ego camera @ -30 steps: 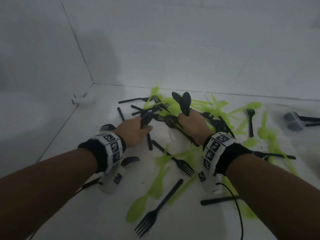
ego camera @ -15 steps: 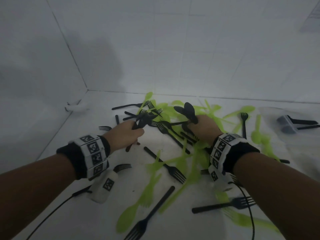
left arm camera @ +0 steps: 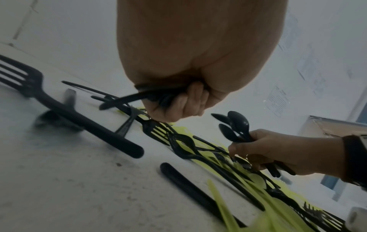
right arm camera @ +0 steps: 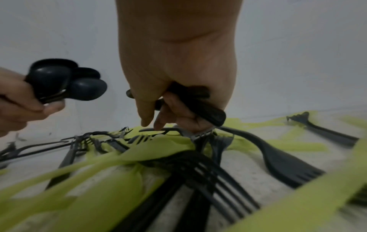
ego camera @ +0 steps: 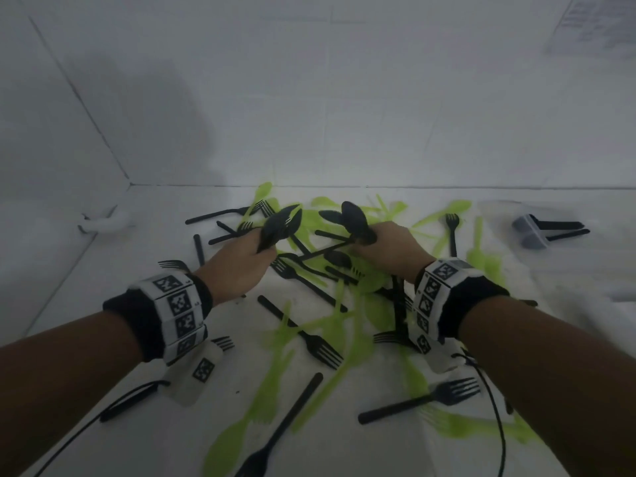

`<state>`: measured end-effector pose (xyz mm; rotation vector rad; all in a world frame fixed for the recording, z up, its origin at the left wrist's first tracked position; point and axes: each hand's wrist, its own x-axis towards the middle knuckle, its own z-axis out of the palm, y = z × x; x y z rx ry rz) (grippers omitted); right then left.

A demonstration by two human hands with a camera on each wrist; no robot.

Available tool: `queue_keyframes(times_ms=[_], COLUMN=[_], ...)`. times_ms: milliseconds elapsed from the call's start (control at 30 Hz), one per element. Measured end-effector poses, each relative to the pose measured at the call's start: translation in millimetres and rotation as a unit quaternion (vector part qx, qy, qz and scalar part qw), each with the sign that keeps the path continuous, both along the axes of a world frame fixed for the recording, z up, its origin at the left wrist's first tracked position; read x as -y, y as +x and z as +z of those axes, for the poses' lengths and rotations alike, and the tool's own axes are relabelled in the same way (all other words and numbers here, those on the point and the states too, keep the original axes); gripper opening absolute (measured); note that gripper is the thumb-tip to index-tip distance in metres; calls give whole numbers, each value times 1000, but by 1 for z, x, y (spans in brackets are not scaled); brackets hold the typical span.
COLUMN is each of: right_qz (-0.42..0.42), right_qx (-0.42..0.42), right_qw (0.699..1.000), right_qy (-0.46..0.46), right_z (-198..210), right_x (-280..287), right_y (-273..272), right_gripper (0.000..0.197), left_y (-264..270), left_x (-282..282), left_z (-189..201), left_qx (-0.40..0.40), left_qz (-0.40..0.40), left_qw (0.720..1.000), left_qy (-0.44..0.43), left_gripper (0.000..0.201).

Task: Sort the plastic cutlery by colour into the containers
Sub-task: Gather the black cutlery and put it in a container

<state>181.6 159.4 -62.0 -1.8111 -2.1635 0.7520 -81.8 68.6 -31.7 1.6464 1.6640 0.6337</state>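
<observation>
Black and lime-green plastic forks and spoons lie tangled in a pile [ego camera: 330,304] on the white surface. My left hand [ego camera: 241,266] grips a bundle of black spoons [ego camera: 282,225], bowls pointing up and away; their handles [left arm camera: 137,95] pass through my curled fingers [left arm camera: 184,102]. My right hand [ego camera: 389,249] grips another bundle of black spoons [ego camera: 354,218], with the handle ends [right arm camera: 210,113] sticking out below the palm. Two fingertips [right arm camera: 147,124] of that hand reach down onto a black piece [right arm camera: 158,130] in the pile. Both hands hover just above the pile.
A clear container [ego camera: 530,232] with black cutlery in it stands at the far right. A small white object [ego camera: 103,222] lies by the left wall. White walls close off the back and left. Loose black forks [ego camera: 420,399] and green pieces [ego camera: 275,390] lie near me.
Both hands have risen a little from the pile with their black bundles. The left hand's spoon bowls now point up, closer to the right hand's bundle.
</observation>
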Motion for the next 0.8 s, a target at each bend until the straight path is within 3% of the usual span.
queue_keyframes(times_ms=[167,333,400,500,600,667,733,800], right_qz=[66,62,43,-28,-126,-186,-232,-251], right_qx=[86,117,64,-114,-337,-434,-474,-436], right_qw=[994,991,997,993,933,881,849,864], right_qy=[-15,-19,-20,-11,5,-9,-19,-16], right_z=[-10,-5,0,12,27,40,50,49], right_x=[2,-1,-1,4,5,5,7,11], right_y=[-14,-25,-24,-23,-24,-21,-14,-1], right_gripper=[34,30,38,45,32,24,25,28], left_y=[10,4,-1,-8,-11,-10,-3,7], left_x=[2,5,8,11,12,11,10,6], left_z=[2,-1,-2,-5,-10,-12,-10,-11], left_qx=[-15,-5,4,19,24,24,8,-22], left_qz=[-16,3,12,24,21,10,-20,-50], left_qw=[1000,1000,1000,999,999,999,999,998], left_qy=[16,10,11,13,14,21,37,36], left_gripper=[17,12,12,14,14,15,22,21])
